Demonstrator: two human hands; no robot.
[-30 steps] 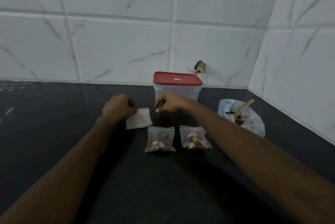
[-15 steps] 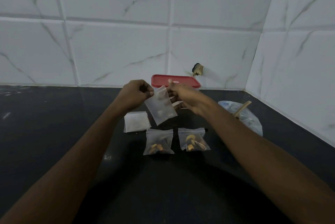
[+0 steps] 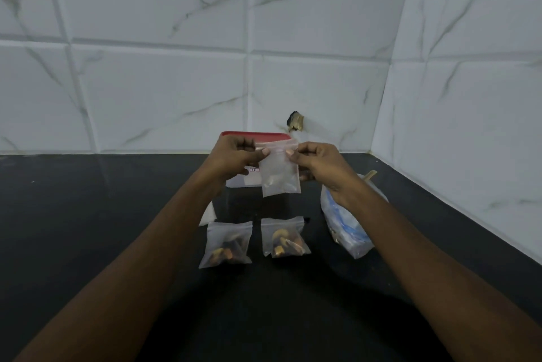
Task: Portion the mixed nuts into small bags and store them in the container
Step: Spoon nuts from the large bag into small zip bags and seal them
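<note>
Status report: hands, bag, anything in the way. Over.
Left hand and right hand pinch top of small bag, held up, looks empty. Two filled bags on counter. Container lid on, behind hands.

Black counter (image 3: 88, 215) runs into the corner. White marbled tiles (image 3: 146, 83) behind, a dark chipped hole (image 3: 295, 121) low on them.

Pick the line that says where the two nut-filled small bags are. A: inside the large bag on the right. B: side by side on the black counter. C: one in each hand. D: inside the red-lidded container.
B: the left filled bag and right filled bag lie flat on the counter; the left hand and right hand pinch a third bag.
</note>
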